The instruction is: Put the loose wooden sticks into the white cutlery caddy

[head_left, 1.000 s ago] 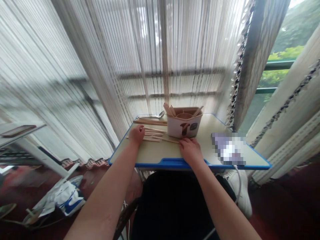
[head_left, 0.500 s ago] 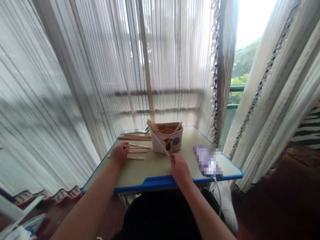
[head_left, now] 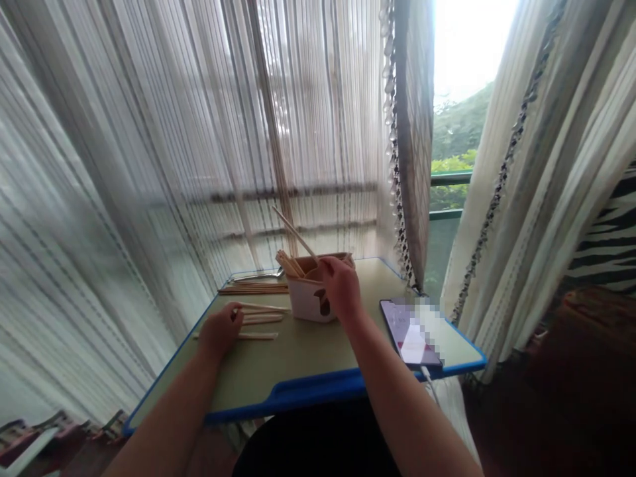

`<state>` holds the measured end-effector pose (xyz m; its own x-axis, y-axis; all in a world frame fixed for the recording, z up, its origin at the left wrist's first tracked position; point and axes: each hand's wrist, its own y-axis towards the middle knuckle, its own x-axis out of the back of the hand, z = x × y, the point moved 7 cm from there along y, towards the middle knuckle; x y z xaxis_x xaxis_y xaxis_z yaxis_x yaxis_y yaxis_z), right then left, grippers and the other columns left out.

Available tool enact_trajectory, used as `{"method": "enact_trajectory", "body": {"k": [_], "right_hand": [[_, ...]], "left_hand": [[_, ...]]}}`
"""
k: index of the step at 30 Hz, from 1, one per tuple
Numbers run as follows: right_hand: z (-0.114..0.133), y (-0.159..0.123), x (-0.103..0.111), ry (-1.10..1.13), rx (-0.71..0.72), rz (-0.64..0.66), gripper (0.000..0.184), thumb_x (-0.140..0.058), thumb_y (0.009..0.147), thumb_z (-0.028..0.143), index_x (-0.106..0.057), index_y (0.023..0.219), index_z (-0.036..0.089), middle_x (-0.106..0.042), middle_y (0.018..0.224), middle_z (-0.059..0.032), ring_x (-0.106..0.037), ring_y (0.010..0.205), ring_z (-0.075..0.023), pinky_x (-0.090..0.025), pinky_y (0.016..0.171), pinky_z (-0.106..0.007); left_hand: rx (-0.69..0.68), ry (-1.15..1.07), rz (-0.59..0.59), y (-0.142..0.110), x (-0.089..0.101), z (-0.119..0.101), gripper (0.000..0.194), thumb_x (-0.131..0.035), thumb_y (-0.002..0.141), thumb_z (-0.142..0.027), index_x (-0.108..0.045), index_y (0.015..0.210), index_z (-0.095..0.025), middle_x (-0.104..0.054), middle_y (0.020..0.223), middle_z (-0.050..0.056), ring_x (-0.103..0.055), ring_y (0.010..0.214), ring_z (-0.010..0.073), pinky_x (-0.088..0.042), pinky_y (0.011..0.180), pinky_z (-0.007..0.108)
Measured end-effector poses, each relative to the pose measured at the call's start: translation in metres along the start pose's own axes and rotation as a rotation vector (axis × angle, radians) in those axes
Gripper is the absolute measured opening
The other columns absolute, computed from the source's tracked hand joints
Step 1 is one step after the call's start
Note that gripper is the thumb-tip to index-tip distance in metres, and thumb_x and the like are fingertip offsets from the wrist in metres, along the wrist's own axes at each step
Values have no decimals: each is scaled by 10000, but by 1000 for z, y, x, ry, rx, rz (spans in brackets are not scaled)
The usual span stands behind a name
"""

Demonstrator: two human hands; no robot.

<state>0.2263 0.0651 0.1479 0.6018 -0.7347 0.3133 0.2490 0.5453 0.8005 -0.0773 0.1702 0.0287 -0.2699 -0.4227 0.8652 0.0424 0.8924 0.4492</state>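
In the head view, the right hand [head_left: 342, 285] pinches the lower end of a slender, pale, straight stick [head_left: 294, 230] between thumb and fingers, at the front rim of the holder [head_left: 304, 301]; the stick slants up and leftward above it. The holder, smooth and pale outside with a brown inside and a brown mark on its front, stands on the blue-edged, matte counter [head_left: 258, 377], with a bundle of pale sticks [head_left: 291, 264] leaning out of its left side. The left hand [head_left: 220, 328] lies curled on the counter at the left ends of several loose sticks [head_left: 261, 319]; whether its fingers grip any cannot be told. Behind them lie brown sticks [head_left: 253, 289] and a shiny metal spoon [head_left: 256, 277]. A flat phone [head_left: 405, 331] with a white cable [head_left: 428, 379] lies at the right; sheer, striped curtains [head_left: 318, 119] hang behind. Half a second earlier the stick crossed the holder's front with the right hand below it; now both are higher. The right hand hides part of the holder's mark and right side, and blocky blurring covers part of the phone.
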Motion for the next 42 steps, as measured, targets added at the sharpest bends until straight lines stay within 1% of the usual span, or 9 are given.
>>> {"method": "enact_trajectory", "body": {"k": [4,10,16,20,24,29,31,35,42], "right_hand": [[-4,3,-3,49,-45,-72,255,-436,885,310,-655,922,185,-663,825,-63,-553,798,-184,-401,749,-296],[2,-8,-18,-147,-13,23,205,-471,855,260,-663,830,192,-624,740,-79,-500,893,-223,-367,829,-351],[5,-16,-13,-255,38,-34,178,-509,816,263,-663,771,186,-590,921,-100,-406,980,-254,-320,888,-400],[0,-18,-11,-295,0,-60,197,-516,805,278,-663,716,181,-557,906,-104,-395,945,-260,-316,866,-415],[-4,-20,-5,-219,-12,-110,186,-518,801,286,-626,689,183,-544,940,-98,-410,949,-251,-315,877,-394],[-28,-22,19,-119,-204,-372,186,-540,782,324,-546,881,167,-530,924,-92,-440,897,-223,-335,871,-364],[-41,-21,18,-114,-276,-361,235,-553,768,335,-544,918,154,-544,921,-102,-452,874,-227,-341,852,-369],[-53,-15,10,-109,-262,-268,170,-513,785,297,-590,832,153,-584,858,-89,-480,836,-210,-336,835,-357],[-58,-14,15,22,-260,-386,281,-456,837,376,-612,801,145,-600,777,-61,-495,764,-177,-363,783,-327]], "left_hand": [[-18,-11,14,0,-1,-1,326,-374,833,-355,-593,1042,-233,-695,775,30,-646,726,200,-414,621,257],[-10,-25,-9,0,2,-4,296,-387,830,-351,-600,1003,-240,-684,736,17,-640,703,188,-408,618,250],[4,-23,-43,1,4,-5,295,-383,824,-352,-596,993,-238,-671,691,14,-638,687,191,-399,603,248],[8,-17,-43,0,6,-5,293,-380,823,-350,-589,992,-233,-672,698,15,-638,695,194,-397,608,251],[14,-17,-40,-1,7,-6,288,-380,823,-347,-591,985,-237,-675,707,15,-638,708,201,-395,606,258],[12,-23,-49,-1,8,-6,284,-387,819,-345,-600,972,-235,-680,710,14,-638,712,197,-393,605,256],[17,-28,-49,-1,7,-5,281,-392,818,-345,-600,973,-236,-682,712,11,-639,715,194,-394,605,253],[19,-39,-47,-1,7,-4,269,-407,816,-349,-599,963,-232,-681,717,8,-639,721,188,-398,608,247],[-2,-28,-57,-5,11,-6,281,-391,825,-347,-600,962,-219,-672,708,15,-632,701,186,-394,610,247]]}}
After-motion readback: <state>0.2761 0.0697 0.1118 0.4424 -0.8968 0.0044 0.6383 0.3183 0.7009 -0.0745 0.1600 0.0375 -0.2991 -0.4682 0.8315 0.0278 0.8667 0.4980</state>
